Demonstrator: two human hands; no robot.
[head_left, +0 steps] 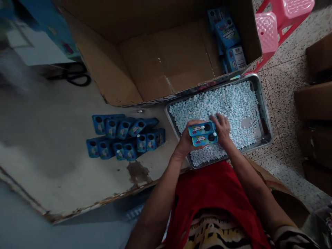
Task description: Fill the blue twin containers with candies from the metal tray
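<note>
The left hand (187, 139) grips two blue printed cardboard boxes (202, 138) above a rectangular silver metal tray (264, 116), near its left edge; the right hand (223, 129), grip unclear, is beside them over pale-blue pellets (218, 98).

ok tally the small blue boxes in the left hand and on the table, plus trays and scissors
Blue boxes in the left hand: 2
Grouped boxes visible on the table: 10
Metal tray: 1
Scissors: 1
Total: 14
</note>
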